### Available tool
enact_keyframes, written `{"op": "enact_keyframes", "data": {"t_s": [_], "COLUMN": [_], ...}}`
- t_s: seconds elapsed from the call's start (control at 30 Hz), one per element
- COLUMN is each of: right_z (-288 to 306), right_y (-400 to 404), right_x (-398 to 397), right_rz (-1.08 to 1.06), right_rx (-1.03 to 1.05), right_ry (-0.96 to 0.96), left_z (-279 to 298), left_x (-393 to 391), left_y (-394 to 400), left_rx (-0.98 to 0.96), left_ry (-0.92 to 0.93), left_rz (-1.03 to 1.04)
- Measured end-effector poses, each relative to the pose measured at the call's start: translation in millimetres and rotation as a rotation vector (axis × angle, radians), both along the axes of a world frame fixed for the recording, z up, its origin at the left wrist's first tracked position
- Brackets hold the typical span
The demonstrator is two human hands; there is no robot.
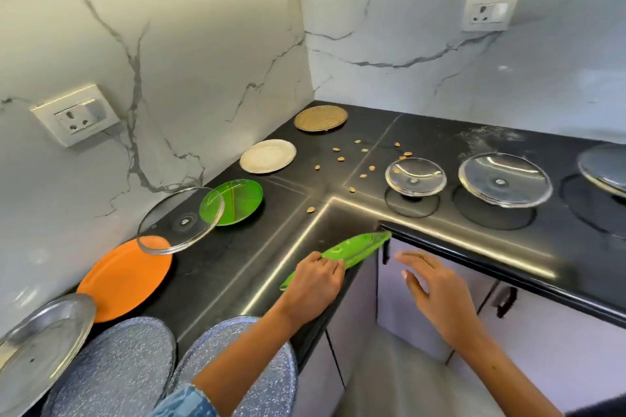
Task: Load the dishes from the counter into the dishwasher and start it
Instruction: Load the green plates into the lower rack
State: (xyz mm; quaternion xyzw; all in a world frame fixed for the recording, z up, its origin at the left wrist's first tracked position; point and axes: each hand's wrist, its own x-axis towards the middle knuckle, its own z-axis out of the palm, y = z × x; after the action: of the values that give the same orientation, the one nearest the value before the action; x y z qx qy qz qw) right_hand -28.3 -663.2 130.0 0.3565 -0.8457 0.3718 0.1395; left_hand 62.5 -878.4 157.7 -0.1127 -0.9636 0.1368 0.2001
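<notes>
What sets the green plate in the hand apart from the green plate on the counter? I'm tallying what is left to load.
The held green plate is tilted, seen nearly edge-on and gripped by the left hand off the counter's edge; the resting green plate lies flat and untouched, partly under a glass lid. Both are translucent bright green.

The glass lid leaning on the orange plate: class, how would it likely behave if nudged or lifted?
The glass lid sits tilted, its edge propped on the orange plate, so a nudge would probably slide or drop it. It looks smooth, likely slippery, and probably breakable.
</notes>
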Motion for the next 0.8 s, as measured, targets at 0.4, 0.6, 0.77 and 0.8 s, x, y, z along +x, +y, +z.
{"op": "enact_keyframes", "data": {"t_s": [0.4,0.6,0.77,0.8], "right_z": [-21,-69,-123,-138], "right_y": [300,439,519,533], "right_x": [67,163,225,231], "right_rz": [-0.466,-0.893,-1.201,-1.252], "right_rx": [0.161,0.269,0.265,0.261], "right_ry": [0.032,-0.166,-0.307,-0.356], "left_z": [-6,-76,-145,-164], "left_x": [-53,-40,-17,-16], "left_y": [274,445,545,560], "left_rx": [0.148,0.212,0.206,0.173], "left_ry": [0.064,-0.181,-0.512,-0.587], "left_rz": [-0.801,-0.93,-0.952,-0.948]}}
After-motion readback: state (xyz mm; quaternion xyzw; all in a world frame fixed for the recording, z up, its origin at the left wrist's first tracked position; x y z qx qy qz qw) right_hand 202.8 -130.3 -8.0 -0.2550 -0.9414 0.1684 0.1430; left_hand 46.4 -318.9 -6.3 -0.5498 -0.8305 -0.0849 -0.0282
